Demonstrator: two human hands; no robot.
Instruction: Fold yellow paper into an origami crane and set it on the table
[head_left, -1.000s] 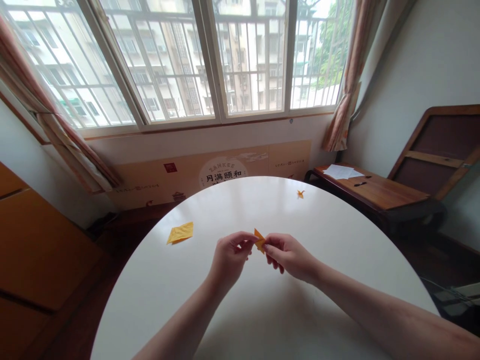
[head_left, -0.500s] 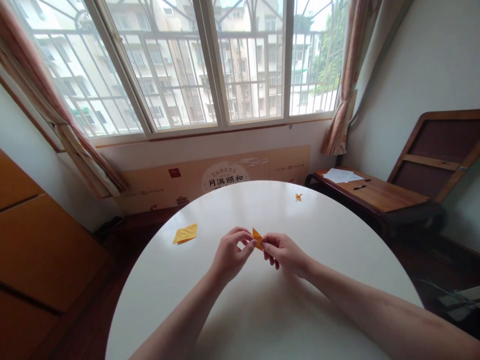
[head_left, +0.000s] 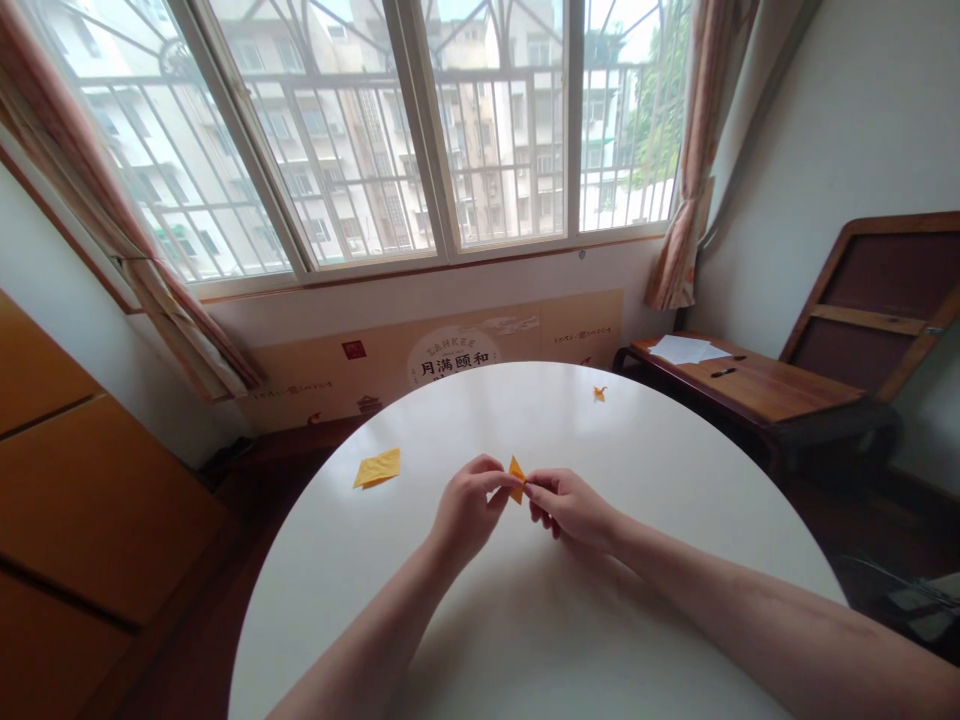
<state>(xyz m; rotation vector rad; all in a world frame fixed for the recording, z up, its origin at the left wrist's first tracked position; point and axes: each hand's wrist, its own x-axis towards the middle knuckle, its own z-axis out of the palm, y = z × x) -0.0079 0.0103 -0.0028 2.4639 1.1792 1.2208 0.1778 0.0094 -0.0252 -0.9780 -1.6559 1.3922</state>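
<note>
Orange paper (head_left: 516, 468) at right grip's (head_left: 573, 503) tip.

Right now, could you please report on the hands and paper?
Right hand pinching folded paper. Left hand against it. Yellow sheet, paper bird lie apart.

A: Hidden?
B: Folded orange paper (head_left: 516, 467), partly, by fingertips of left hand (head_left: 471, 508) and right hand (head_left: 568, 508); creases too small to read. Printed panel's (head_left: 574, 338) lower lettering, behind worktop (head_left: 525, 640)
A: Cut off?
B: Worktop's near edge, left forearm (head_left: 375, 620), bottom; right forearm (head_left: 750, 603), right edge
</note>
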